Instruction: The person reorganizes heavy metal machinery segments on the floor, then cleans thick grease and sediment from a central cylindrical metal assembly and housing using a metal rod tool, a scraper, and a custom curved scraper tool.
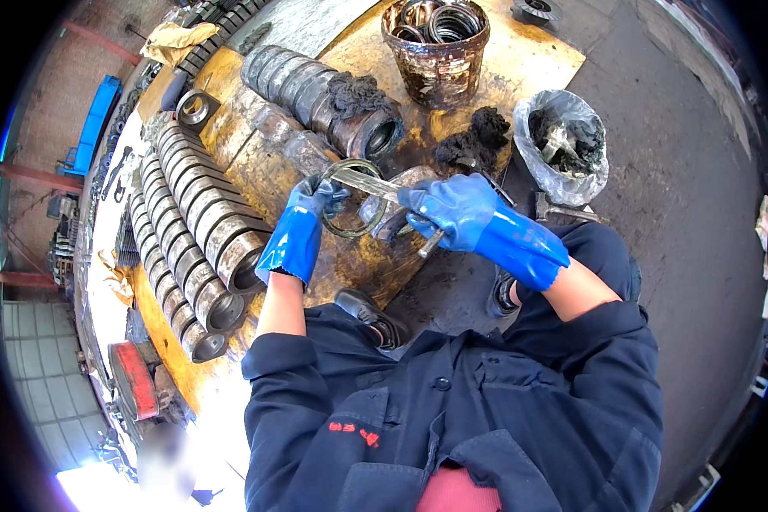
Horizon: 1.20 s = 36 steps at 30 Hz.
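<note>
My left hand, in a blue rubber glove, is closed on the left side of a dark, greasy metal ring, which it holds up over the yellowish work surface. In my right hand, gloved the same way, is a flat metal scraper; its exact kind is hard to tell. The blade lies across the upper part of the ring, its tip near my left fingers. A short metal rod end sticks out below my right fist. Behind the ring, another curved metal part is partly hidden by my hands.
Rows of metal rings lie at left, with larger cylinders beyond. A greasy bucket of rings stands at the back. Dark, oily rags lie near a plastic-lined bin. My shoes are close to the surface's edge.
</note>
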Available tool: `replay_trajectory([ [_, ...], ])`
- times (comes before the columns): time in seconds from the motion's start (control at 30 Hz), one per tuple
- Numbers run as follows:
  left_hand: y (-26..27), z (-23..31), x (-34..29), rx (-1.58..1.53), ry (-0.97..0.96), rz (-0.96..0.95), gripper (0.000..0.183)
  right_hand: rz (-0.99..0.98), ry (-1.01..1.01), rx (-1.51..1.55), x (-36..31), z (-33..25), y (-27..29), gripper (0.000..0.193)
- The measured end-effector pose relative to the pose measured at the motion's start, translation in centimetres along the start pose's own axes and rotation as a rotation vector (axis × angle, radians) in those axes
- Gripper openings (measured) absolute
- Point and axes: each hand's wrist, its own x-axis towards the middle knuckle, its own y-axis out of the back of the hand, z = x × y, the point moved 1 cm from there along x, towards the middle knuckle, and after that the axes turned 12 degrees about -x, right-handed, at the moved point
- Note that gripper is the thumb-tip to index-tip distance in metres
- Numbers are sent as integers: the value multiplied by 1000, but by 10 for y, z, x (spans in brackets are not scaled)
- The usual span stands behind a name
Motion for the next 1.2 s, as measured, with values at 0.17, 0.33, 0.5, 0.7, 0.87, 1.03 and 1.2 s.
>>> replay_trajectory([
  [0.17,-1,-11,9,-24,-21,-16,32,43,30,-82,4,0,-8,33],
  [0.33,-11,-11,8,11,-22,-61,33,42,75,-125,4,7,-19,31],
  [0.5,16,-15,8,63,26,60,30,243,107,-25,14,8,-22,26],
  [0.7,10,-8,14,-71,-26,135,24,376,-241,532,7,26,-38,28],
  [0.87,7,11,11,-150,-78,186,23,351,-303,980,16,39,-56,34],
  [1.03,13,14,14,-387,-167,232,23,103,-535,1166,21,46,-55,35],
  [1.2,13,18,17,-422,-260,188,26,-4,-614,1290,24,53,-67,41],
])
